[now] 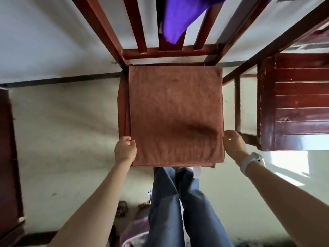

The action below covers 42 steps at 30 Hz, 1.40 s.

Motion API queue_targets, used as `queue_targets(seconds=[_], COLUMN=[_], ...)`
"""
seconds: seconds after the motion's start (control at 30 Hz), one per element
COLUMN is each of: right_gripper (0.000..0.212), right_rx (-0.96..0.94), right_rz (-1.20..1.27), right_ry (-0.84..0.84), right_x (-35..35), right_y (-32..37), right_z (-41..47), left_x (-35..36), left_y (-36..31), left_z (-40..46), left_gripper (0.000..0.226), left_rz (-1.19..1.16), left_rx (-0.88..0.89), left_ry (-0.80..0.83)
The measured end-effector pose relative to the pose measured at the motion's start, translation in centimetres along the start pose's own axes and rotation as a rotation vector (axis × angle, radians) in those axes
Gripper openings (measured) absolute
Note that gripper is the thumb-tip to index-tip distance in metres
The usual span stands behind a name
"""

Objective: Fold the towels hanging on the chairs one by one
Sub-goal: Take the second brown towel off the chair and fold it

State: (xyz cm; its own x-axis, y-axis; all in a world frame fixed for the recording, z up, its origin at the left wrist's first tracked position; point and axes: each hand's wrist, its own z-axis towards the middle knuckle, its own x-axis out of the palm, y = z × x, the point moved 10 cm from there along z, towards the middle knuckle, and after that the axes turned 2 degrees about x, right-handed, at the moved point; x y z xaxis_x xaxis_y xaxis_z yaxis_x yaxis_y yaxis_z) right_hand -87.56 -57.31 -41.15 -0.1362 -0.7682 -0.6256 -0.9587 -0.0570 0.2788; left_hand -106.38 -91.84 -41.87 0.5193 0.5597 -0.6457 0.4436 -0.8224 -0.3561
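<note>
A brown towel point(175, 111) lies folded into a square on the seat of a red-brown wooden chair point(165, 51), its near edge hanging over the front. My left hand point(125, 149) pinches the towel's left edge close to the near corner. My right hand point(234, 144) sits at the right edge with fingers curled; whether it holds the cloth is hidden. A purple towel point(179, 16) hangs over the chair's back slats at the top.
A second dark wooden chair point(300, 102) stands close on the right. Dark furniture point(8, 157) lines the left edge. My legs in blue jeans point(179, 207) stand before the chair, with a pinkish plastic bag point(137, 232) and small clutter on the pale floor.
</note>
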Motion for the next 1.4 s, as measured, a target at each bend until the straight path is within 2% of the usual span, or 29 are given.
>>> queue_targets(seconds=[0.07,0.13,0.33,0.47,0.57,0.67,0.73,0.83,0.97,1.03,1.13,1.17,1.3,1.4], right_gripper=[0.044,0.041,0.035,0.022,0.025,0.023,0.018,0.012,0.018,0.021,0.006,0.013,0.019,0.009], right_rx=[0.121,0.182,0.224,0.253,0.186,0.024,-0.050,-0.006,0.205,0.279,0.236,0.220,0.180,0.165], right_rz=[0.057,0.057,-0.033,-0.027,0.059,0.208,0.292,0.321,0.371,0.475,0.500,0.491,0.455,0.472], right_ry=[0.066,0.090,-0.130,-0.150,-0.169,-0.261,-0.258,-0.139,0.023,0.066,0.078,0.066,0.011,-0.003], right_x=[2.3,3.7,3.4,3.3,2.6,0.2,-0.5,1.9,6.6,7.9,8.4,8.2,7.5,7.3], right_y=[-4.4,-6.9,-8.4,-8.1,-7.2,-5.7,-5.4,-7.5,-11.7,-12.4,-11.5,-11.2,-10.7,-10.5], right_z=[-0.2,-0.3,-0.2,-1.0,-1.8,-3.4,-5.0,-5.8,-4.3,-3.9,-3.5,-3.5,-3.5,-3.6], left_x=[1.2,1.7,2.6,2.4,1.3,-1.3,-3.0,-2.7,0.3,0.9,0.8,0.8,2.6,3.0], left_y=[3.2,4.1,4.5,3.4,2.7,1.7,2.4,5.2,8.9,9.3,9.2,9.4,11.5,12.1], left_z=[-1.1,-2.0,-1.5,-1.4,-2.2,-2.7,-3.0,-2.8,-1.9,-1.8,-2.2,-2.2,-2.4,-3.1], left_gripper=[0.033,0.032,0.037,0.026,0.030,0.027,0.024,0.023,0.026,0.027,0.027,0.026,0.020,0.022], left_rz=[0.028,0.063,0.159,0.182,0.071,-0.043,-0.124,-0.182,-0.287,-0.236,-0.177,-0.192,-0.542,-0.699], left_rx=[-0.120,-0.116,-0.087,-0.002,0.030,0.198,0.223,0.093,-0.129,-0.143,-0.129,-0.141,-0.357,-0.462], left_ry=[-0.014,-0.045,-0.060,-0.050,-0.058,-0.125,-0.184,-0.167,-0.101,-0.132,-0.205,-0.232,-0.160,-0.135])
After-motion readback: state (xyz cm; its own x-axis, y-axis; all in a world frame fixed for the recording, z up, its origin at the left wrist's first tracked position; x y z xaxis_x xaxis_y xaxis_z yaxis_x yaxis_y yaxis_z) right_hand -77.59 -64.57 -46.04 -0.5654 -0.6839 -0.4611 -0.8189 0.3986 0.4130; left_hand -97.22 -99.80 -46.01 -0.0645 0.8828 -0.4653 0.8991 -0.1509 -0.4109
